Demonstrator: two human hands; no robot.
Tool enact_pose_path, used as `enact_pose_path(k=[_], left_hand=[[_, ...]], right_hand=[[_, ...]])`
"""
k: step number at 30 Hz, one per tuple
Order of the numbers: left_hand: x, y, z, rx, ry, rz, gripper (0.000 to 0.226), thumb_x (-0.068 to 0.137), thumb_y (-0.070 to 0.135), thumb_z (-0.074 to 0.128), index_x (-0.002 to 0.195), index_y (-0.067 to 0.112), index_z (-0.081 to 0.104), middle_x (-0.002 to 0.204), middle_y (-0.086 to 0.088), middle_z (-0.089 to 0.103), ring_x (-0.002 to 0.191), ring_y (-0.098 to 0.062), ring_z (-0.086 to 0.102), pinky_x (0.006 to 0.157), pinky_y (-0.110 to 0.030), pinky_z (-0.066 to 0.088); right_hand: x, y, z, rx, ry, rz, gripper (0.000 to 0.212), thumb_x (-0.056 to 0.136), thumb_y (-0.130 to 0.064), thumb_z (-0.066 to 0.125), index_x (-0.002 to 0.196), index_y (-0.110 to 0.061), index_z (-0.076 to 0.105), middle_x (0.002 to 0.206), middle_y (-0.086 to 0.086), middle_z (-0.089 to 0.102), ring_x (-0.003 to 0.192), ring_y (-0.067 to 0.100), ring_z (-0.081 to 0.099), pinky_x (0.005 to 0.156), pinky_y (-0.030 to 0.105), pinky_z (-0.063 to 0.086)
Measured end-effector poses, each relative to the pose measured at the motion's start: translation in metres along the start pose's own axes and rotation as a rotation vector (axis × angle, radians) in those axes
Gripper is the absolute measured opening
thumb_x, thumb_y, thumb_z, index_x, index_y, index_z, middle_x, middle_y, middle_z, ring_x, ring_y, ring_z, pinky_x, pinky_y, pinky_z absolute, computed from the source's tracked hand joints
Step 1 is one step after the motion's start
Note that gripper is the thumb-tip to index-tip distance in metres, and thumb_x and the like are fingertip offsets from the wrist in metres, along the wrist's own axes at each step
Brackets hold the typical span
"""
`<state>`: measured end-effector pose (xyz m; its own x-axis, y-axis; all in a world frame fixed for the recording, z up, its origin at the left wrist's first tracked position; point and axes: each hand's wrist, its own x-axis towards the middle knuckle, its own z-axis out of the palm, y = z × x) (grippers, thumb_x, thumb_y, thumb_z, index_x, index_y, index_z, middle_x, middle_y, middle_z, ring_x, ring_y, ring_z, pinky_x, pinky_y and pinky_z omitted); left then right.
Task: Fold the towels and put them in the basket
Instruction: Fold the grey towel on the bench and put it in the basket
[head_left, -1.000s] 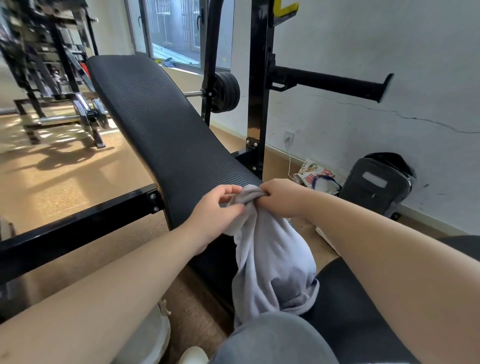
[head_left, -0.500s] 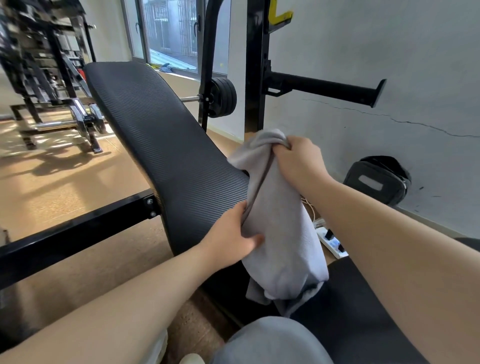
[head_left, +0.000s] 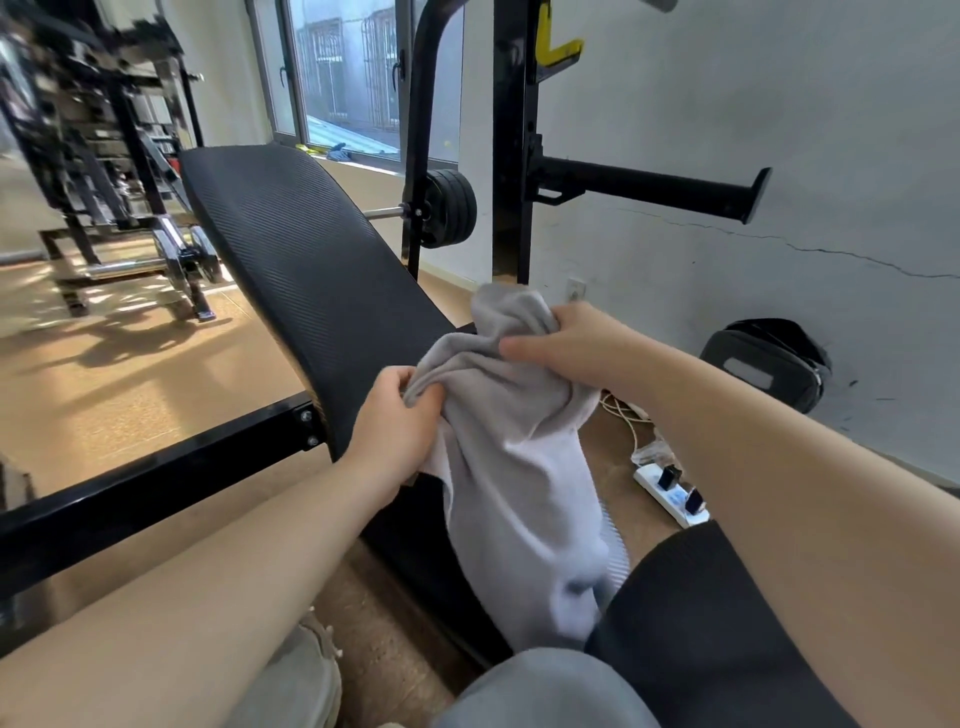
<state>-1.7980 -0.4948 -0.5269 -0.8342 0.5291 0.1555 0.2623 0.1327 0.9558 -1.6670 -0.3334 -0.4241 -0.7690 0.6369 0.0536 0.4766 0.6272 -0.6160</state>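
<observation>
Gym room. Largest item: black padded bench (head_left: 311, 270), inclined, running from the window toward the person; it serves as the table here. Rack upright (head_left: 511, 156) with a horizontal peg stands behind it against the wall. Dark bag (head_left: 769, 364) on the floor by the wall; power strip (head_left: 670, 491) with plugs nearer the person.

Towel (head_left: 514, 467): grey, bunched, held in the air just over the bench's near end and hanging down toward the person's lap. No fold lines visible; edges not aligned.

Left hand (head_left: 397, 421): closed, pinching a lower part of the towel's top edge. Right hand (head_left: 566, 343): closed on the gathered top of the towel, higher than the left.

Progress, as judged: early. This towel is unfolded and looks to be in the corner-finding stage. No folded towels in view. No basket in view, so its contents cannot be told. Left to do: spread, fold, place.
</observation>
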Motion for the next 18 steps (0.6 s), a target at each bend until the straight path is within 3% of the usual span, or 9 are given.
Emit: enact_pose_path(k=[3, 6, 9, 12, 15, 18], left_hand=[[0.008, 0.006, -0.007, -0.181, 0.033, -0.068, 0.020, 0.094, 0.037, 0.061, 0.113, 0.031, 0.060, 0.107, 0.005, 0.069, 0.095, -0.013, 0.068, 0.072, -0.033, 0.055], [0.009, 0.008, -0.011, -0.384, -0.008, -0.135, 0.016, 0.099, 0.023, 0.061, 0.112, 0.032, 0.060, 0.112, -0.001, 0.069, 0.098, -0.015, 0.070, 0.074, -0.031, 0.057], [0.006, 0.007, -0.014, -0.444, -0.078, -0.123, 0.028, 0.099, 0.011, 0.060, 0.115, 0.035, 0.059, 0.116, -0.003, 0.067, 0.101, -0.016, 0.070, 0.074, -0.030, 0.056], [0.001, 0.004, -0.018, -0.459, -0.128, -0.078, 0.040, 0.094, 0.006, 0.065, 0.117, 0.039, 0.058, 0.119, -0.002, 0.067, 0.104, -0.013, 0.070, 0.078, -0.028, 0.057], [-0.005, 0.000, -0.018, -0.357, -0.217, -0.007, 0.060, 0.076, 0.019, 0.079, 0.124, 0.043, 0.053, 0.124, 0.002, 0.065, 0.111, -0.009, 0.066, 0.088, -0.028, 0.056], [-0.014, -0.007, -0.011, -0.157, -0.426, 0.019, 0.088, 0.057, 0.039, 0.091, 0.132, 0.046, 0.045, 0.132, 0.014, 0.062, 0.121, -0.004, 0.061, 0.097, -0.027, 0.052]], right_hand=[[-0.013, 0.002, 0.000, -0.297, -0.338, 0.013, 0.064, 0.054, -0.080, 0.076, 0.100, -0.037, 0.067, 0.091, -0.017, 0.072, 0.076, 0.004, 0.070, 0.063, 0.021, 0.050], [-0.016, 0.006, 0.016, -0.319, -0.443, -0.006, 0.043, 0.064, -0.054, 0.084, 0.098, -0.034, 0.068, 0.096, -0.012, 0.072, 0.084, 0.009, 0.071, 0.074, 0.029, 0.059], [-0.012, 0.006, 0.023, -0.279, -0.302, -0.036, 0.020, 0.071, -0.028, 0.072, 0.091, -0.027, 0.070, 0.091, -0.003, 0.072, 0.084, 0.017, 0.068, 0.072, 0.033, 0.057], [-0.008, 0.008, 0.020, -0.053, -0.140, -0.007, 0.023, 0.075, -0.015, 0.058, 0.090, -0.026, 0.071, 0.088, 0.006, 0.072, 0.078, 0.021, 0.066, 0.062, 0.035, 0.057], [-0.002, 0.013, 0.011, 0.031, 0.053, 0.014, 0.023, 0.083, -0.011, 0.055, 0.100, -0.018, 0.069, 0.093, 0.010, 0.071, 0.088, 0.026, 0.065, 0.077, 0.039, 0.057], [0.002, 0.016, 0.007, 0.019, 0.147, 0.027, 0.022, 0.086, -0.008, 0.053, 0.102, -0.012, 0.068, 0.094, 0.014, 0.070, 0.094, 0.031, 0.066, 0.084, 0.042, 0.058]])
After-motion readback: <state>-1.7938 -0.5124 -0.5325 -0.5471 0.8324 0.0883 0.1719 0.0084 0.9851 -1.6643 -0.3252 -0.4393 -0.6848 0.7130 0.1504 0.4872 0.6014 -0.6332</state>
